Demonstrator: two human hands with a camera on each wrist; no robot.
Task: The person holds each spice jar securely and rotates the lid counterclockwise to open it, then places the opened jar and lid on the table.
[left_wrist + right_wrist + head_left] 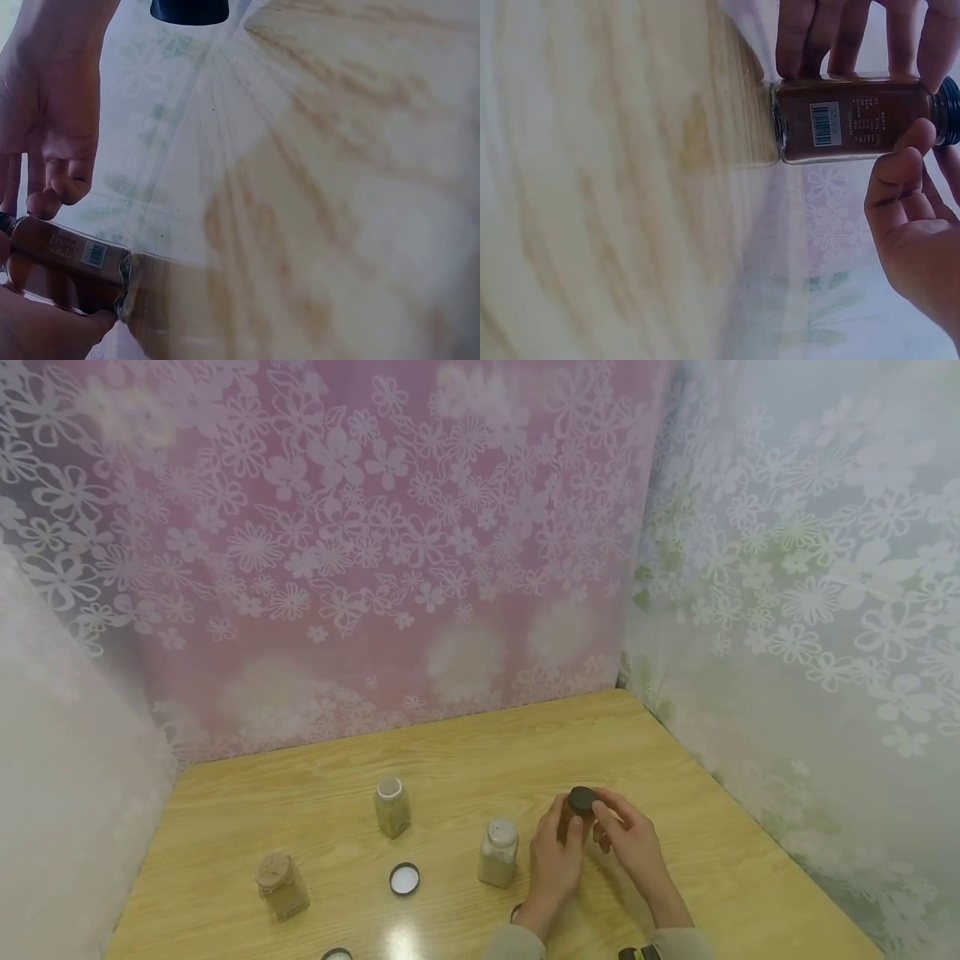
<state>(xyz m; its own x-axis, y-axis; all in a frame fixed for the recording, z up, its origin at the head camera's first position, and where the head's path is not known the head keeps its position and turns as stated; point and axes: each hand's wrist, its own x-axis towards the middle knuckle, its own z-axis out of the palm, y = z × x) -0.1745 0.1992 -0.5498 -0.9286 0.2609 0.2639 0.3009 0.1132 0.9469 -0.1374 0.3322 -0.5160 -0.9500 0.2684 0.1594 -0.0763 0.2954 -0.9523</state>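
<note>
A square glass spice jar (866, 112) of reddish-brown contents stands upright on the wooden table, its barcode label showing in both wrist views. My left hand (555, 856) grips the jar's body, fingers along one side. At the top, my right hand (633, 847) holds the black lid (582, 800) with thumb and fingers. In the right wrist view, the right thumb lies at the jar's neck, just by the lid's ribbed edge. To the left of my hands is a jar (498, 853) with a pale, perforated shaker top.
Two more jars without black lids stand farther left: a greenish one (393, 812) at the back and a brownish one (283, 887) nearer. A black-rimmed lid (405, 880) lies white inside up; another lid (337, 954) is cut by the lower edge. Flowered curtains (390, 543) enclose the table.
</note>
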